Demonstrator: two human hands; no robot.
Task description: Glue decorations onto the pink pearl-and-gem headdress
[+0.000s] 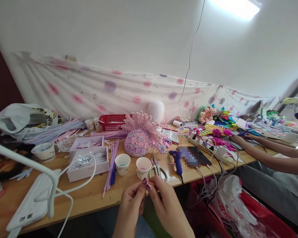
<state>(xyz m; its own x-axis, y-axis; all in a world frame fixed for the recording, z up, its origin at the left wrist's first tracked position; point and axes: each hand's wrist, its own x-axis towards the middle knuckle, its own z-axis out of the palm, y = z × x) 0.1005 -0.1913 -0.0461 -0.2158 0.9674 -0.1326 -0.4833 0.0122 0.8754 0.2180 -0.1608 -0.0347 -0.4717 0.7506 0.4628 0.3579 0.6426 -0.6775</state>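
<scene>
My left hand (132, 201) and my right hand (164, 201) meet at the table's front edge, thumb and fingertips pinched together. Whatever lies between the fingertips is too small or hidden to make out. Just beyond them is a pair of scissors (158, 169) with pale handles. Two paper cups stand near: one cup (122, 169) holds bluish bits, the other cup (143, 173) pink bits. Behind the cups sits a dome (137, 142) covered in pink and lilac flower pieces, edged with beads and topped by pink beaded sprays. A blue glue gun (176, 162) lies right of the scissors.
White boxes (89, 165) with beads and a white power bank (34, 201) are at left, under a white curved stand arm (34, 162). Pink sticks (111, 168) lie beside the boxes. A power strip (211, 150) with cables runs rightward. Another person's arms (265, 153) work at far right.
</scene>
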